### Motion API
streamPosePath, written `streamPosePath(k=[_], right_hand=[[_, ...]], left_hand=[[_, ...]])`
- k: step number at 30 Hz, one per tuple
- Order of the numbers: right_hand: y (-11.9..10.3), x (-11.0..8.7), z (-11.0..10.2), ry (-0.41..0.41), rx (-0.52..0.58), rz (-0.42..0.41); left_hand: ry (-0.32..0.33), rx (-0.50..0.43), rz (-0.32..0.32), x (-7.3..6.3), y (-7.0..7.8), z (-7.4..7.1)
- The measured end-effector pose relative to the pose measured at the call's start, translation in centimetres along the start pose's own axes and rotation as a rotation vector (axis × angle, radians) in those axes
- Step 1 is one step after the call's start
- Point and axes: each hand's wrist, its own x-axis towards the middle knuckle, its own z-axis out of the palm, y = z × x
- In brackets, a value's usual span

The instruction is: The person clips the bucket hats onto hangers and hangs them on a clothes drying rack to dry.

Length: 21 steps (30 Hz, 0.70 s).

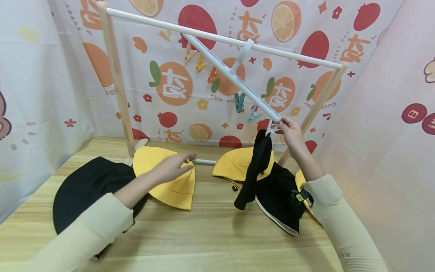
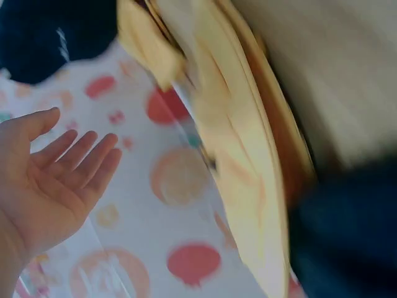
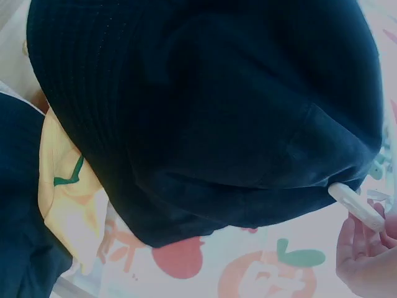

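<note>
A black bucket hat hangs from a white clothespin at the near end of a pale hanger bar. My right hand pinches that clothespin beside the end of the bar. In the right wrist view the black hat's crown fills most of the picture, its edge caught in the clothespin. My left hand is held above a yellow hat, fingers loosely extended and holding nothing. The left wrist view shows the palm bare.
A wooden rack with a white rail carries the hanger by its hook. Several coloured clothespins, one teal, dangle from the bar. Black and yellow hats lie on the wooden table. Printed curtains enclose the table.
</note>
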Motion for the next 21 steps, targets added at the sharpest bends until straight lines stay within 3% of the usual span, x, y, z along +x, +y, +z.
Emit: streamPosePath(k=[5,10,17,21], right_hand=[[0.0,-0.7,0.6,0.011,-0.034,-0.019],[0.1,-1.2,0.8,0.017,-0.044,-0.001],[-0.8,-1.6,1.1,0.025,-0.007,0.017],[-1.3,-2.6,1.7,0.138,-0.089,-0.046]], left_hand=[[-0.038,0.188,-0.108,-0.1,-4.5,-1.7],[-0.107,0.221,-0.19,-1.5,-7.9,-1.2],[-0.057,0.21,-0.203,-2.1,-9.3,-0.8],[-0.059,0.187,-0.216,-1.7,-9.2,-1.1]])
